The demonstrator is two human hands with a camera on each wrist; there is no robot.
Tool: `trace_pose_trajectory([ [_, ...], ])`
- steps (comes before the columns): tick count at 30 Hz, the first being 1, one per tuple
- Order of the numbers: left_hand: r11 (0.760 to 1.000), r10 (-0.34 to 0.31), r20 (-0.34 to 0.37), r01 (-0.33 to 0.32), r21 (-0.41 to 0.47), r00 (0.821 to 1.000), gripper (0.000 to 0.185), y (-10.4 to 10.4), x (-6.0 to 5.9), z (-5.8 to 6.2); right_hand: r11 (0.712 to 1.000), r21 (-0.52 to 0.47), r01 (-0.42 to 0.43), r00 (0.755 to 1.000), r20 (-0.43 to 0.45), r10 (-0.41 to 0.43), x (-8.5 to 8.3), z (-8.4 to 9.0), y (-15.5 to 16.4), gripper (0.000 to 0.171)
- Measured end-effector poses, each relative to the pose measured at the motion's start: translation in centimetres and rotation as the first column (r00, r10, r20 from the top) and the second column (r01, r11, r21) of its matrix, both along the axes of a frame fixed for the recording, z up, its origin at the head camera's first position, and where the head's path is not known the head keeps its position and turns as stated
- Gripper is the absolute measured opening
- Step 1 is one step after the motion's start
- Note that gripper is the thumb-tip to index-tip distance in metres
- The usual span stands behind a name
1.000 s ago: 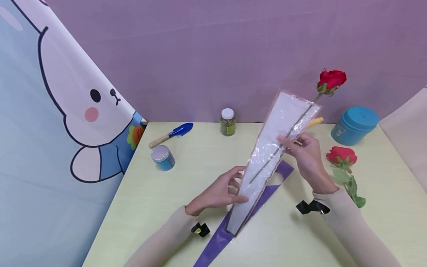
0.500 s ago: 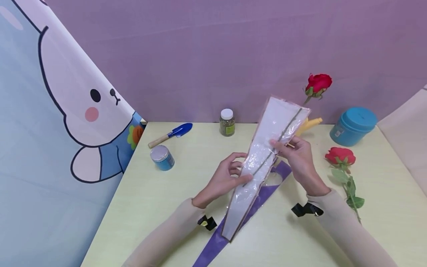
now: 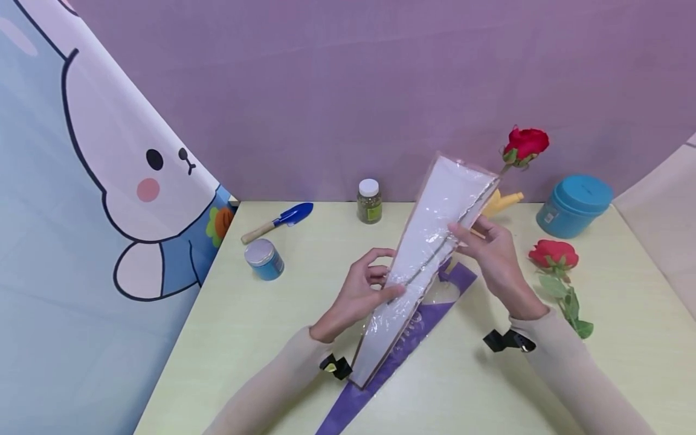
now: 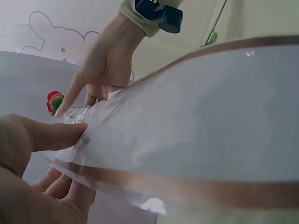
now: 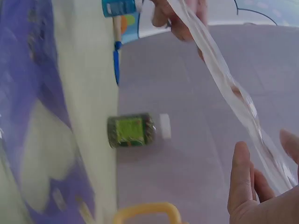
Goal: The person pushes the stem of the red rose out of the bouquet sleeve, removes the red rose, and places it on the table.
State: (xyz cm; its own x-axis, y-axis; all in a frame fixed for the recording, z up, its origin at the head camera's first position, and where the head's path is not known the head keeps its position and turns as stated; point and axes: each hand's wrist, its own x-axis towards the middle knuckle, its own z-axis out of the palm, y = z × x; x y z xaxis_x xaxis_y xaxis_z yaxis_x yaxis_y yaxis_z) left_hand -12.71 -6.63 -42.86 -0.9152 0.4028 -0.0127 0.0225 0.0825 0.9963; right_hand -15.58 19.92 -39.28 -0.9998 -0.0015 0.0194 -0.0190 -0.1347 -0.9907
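Observation:
A white, clear-fronted flower sleeve (image 3: 421,220) with brown borders is held slanting above the table. A red rose (image 3: 526,144) has its bloom beyond the sleeve's upper right corner, and its dark stem runs down along the plastic. My left hand (image 3: 356,296) pinches the sleeve's left edge, thumb on the front and fingers behind. Higher up on the opposite edge, my right hand (image 3: 495,263) pinches sleeve and stem, thumb in front. In the left wrist view the left thumb (image 4: 58,135) presses the crinkled plastic. Beneath lies a purple sleeve (image 3: 397,353) with a heart-shaped window.
To the right lies another red rose (image 3: 554,254) with leaves. Behind it stands a blue lidded tub (image 3: 573,208). A yellow spouted object (image 3: 502,202) is partly hidden by the sleeve. Farther left are a green-labelled bottle (image 3: 370,202), a blue trowel (image 3: 280,220) and a small blue jar (image 3: 264,260).
The held sleeve and rose have shifted down and left, the bloom swinging back slightly right lately. My left hand has moved farther up the sleeve's edge. More of the yellow object shows.

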Motion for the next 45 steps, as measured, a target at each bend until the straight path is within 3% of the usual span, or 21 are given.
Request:
trace_pose_trajectory([
  [4,1.000,0.008,0.018,-0.008,0.002,1.000,0.058,-0.4,0.1,0.1,0.997,-0.037,0.066,0.998,-0.011,-0.067,-0.5,1.3,1.5,0.045],
  [11,1.000,-0.007,0.040,0.006,0.005,0.999,0.060,-0.9,0.3,0.1,0.978,-0.124,0.168,0.981,-0.072,-0.178,-1.6,3.5,3.8,0.045],
  [22,0.997,-0.069,0.039,0.071,-0.027,0.997,0.060,-1.3,0.3,-0.6,0.963,-0.075,0.260,0.965,-0.022,-0.262,-2.0,3.8,4.6,0.048],
  [30,0.988,-0.072,0.006,0.072,-0.134,0.997,0.059,-2.3,0.2,-0.7,0.950,-0.193,0.246,0.963,-0.060,-0.262,-2.9,4.0,6.6,0.043],
  [37,0.970,-0.114,-0.065,0.097,-0.224,0.991,0.059,-3.7,-0.1,-0.8,0.947,-0.238,0.215,0.966,-0.092,-0.242,-2.6,4.7,8.9,0.041],
  [41,0.957,-0.129,-0.080,0.103,-0.271,0.988,0.059,-4.7,-0.3,-1.0,0.919,-0.299,0.256,0.939,-0.149,-0.310,-2.7,5.4,10.3,0.034],
  [45,0.947,-0.135,-0.085,0.103,-0.305,0.987,0.058,-6.0,-0.3,-1.3,0.867,-0.374,0.330,0.887,-0.192,-0.420,-2.9,6.1,12.5,0.031],
])
